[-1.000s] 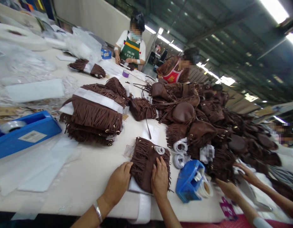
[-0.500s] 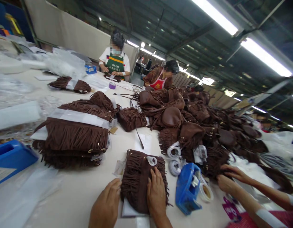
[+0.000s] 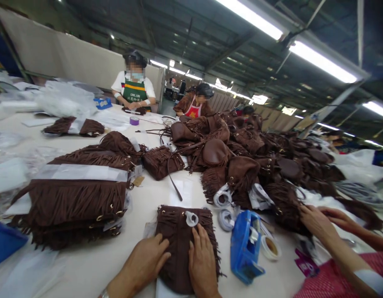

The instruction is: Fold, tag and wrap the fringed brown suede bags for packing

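Observation:
A dark brown fringed bag [image 3: 174, 265] lies flat on the table in front of me, its gold eyelets along the far edge. A small white wrapped coil [image 3: 192, 219] rests near its top. My right hand [image 3: 204, 258] lies on the bag's right half, fingers stretched out below the coil. My left hand [image 3: 144, 258] is at the bag's left edge, fingertips on the fringe, fingers extended. White sheet material shows under the bag's near end. Right of the bag stands a blue tape dispenser [image 3: 245, 248].
A stack of fringed bags [image 3: 80, 194] bound with a white band lies left. A large heap of brown bags [image 3: 241, 145] covers the back right. A tape roll [image 3: 270, 247] lies beside the dispenser. A co-worker's hands [image 3: 321, 223] work at right; other people stand across the table.
My left hand has moved from beside the bag onto its left fringe. My right hand stays on the bag. The view has shifted, and the co-worker's hands at right have moved.

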Tool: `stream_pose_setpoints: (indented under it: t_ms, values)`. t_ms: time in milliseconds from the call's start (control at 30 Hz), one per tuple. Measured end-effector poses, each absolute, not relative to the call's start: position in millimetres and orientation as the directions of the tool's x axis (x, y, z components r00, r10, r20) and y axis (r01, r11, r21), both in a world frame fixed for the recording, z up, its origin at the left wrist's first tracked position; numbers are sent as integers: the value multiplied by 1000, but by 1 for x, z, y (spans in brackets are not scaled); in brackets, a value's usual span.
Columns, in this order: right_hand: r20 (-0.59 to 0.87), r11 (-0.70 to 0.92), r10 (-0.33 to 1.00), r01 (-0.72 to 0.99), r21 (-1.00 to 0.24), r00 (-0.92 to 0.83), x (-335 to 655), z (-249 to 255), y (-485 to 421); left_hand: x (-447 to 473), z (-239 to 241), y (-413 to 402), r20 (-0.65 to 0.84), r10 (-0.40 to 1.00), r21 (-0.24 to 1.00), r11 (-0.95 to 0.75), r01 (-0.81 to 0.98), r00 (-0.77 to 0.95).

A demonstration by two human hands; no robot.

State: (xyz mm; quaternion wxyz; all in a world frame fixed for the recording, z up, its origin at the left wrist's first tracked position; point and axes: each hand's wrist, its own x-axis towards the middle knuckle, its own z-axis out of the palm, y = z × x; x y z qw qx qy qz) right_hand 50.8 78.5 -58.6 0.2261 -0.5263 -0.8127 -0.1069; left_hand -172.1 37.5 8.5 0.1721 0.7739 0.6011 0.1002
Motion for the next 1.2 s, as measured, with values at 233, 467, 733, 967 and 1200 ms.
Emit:
stream_pose_setpoints:
  t_ms: [233,467,733,967,1200]
  values:
    - [481,397,820,914,-88,-310,51,-60,78,-185,31,43,-167,985,91,66,994,-51]
    - [523,379,808,919,-109,-272,49,-58,77,-150,29,110,179,984,309,-51,950,-6]
    - [560,360,804,913,-194,-198,45,-51,76,-168,27,118,177,982,269,-107,957,60]
    - [517,357,833,904,-234,-195,46,-49,74,-190,18,99,155,987,261,-80,962,40]
    - [461,352,864,898,-265,-203,48,-51,74,-174,20,95,259,961,398,-16,917,-95]
